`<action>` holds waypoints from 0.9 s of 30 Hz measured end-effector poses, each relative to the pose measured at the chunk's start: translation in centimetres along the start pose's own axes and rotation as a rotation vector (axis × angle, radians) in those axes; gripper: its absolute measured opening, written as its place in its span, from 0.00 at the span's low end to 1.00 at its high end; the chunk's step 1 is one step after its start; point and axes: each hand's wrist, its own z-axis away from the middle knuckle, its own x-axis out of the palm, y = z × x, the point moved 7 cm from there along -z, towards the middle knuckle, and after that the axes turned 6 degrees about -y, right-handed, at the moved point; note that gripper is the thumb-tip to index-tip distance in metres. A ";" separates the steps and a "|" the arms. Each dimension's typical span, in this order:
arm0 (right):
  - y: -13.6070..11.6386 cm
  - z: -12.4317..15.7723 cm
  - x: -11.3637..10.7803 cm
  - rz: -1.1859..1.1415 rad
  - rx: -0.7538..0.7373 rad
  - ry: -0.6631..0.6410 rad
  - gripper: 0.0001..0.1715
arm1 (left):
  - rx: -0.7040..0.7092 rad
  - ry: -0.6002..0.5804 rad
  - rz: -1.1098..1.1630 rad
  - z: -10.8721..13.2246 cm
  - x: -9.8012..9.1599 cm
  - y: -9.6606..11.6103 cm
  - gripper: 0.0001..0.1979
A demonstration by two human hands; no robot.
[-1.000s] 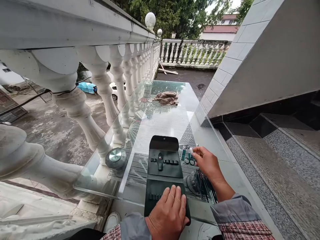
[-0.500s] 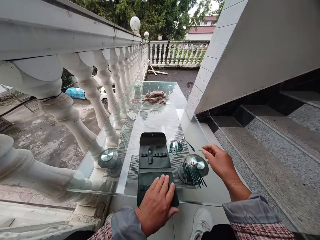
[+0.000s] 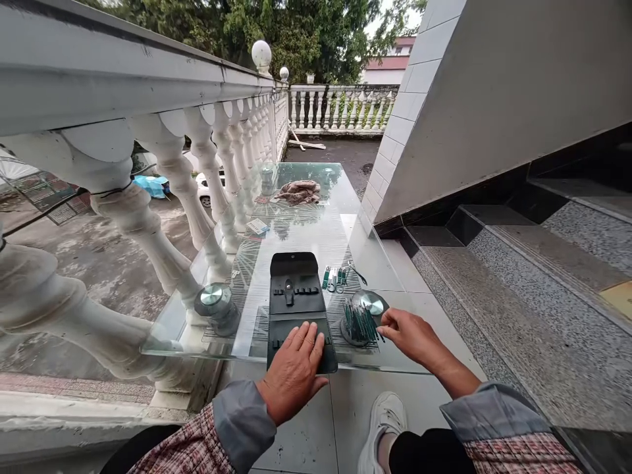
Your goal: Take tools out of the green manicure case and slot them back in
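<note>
A dark green manicure case [image 3: 296, 311] lies unfolded on the glass table, with elastic loops and a small dark pouch [image 3: 289, 293] in its upper half. My left hand [image 3: 295, 368] rests flat over the lower half, fingers stretched out. Beside the case is a heap of slim dark-green tools [image 3: 359, 322], lying over a round table support. At its right edge is my right hand [image 3: 407, 334], thumb and fingers drawn together at the tool ends; whether a tool is pinched there is hidden. Behind the heap lie nail clippers and small scissors [image 3: 336, 279] and a plier-like nipper [image 3: 357, 271].
The glass table [image 3: 311, 240] carries a crumpled brown cloth [image 3: 298, 192] and a small white-and-blue packet [image 3: 257, 226] farther back. A white balustrade [image 3: 148, 214] runs along the left. Stone stairs [image 3: 498, 283] rise on the right.
My right hand has moved left and down to the edge of the tool heap. My left hand stays flat on the case. The whole view has shifted a little.
</note>
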 end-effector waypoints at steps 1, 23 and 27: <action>0.0 0.0 0.2 0.018 -0.004 -0.005 0.06 | -0.011 -0.011 -0.005 0.1 0.0 -0.1 0.36; -1.2 -0.1 0.3 0.229 0.003 0.012 0.11 | -0.233 -0.003 -0.053 3.2 -0.2 -2.0 0.35; -1.4 0.1 0.6 0.238 -0.011 0.008 0.13 | -0.287 0.000 -0.047 4.4 -0.2 -1.7 0.36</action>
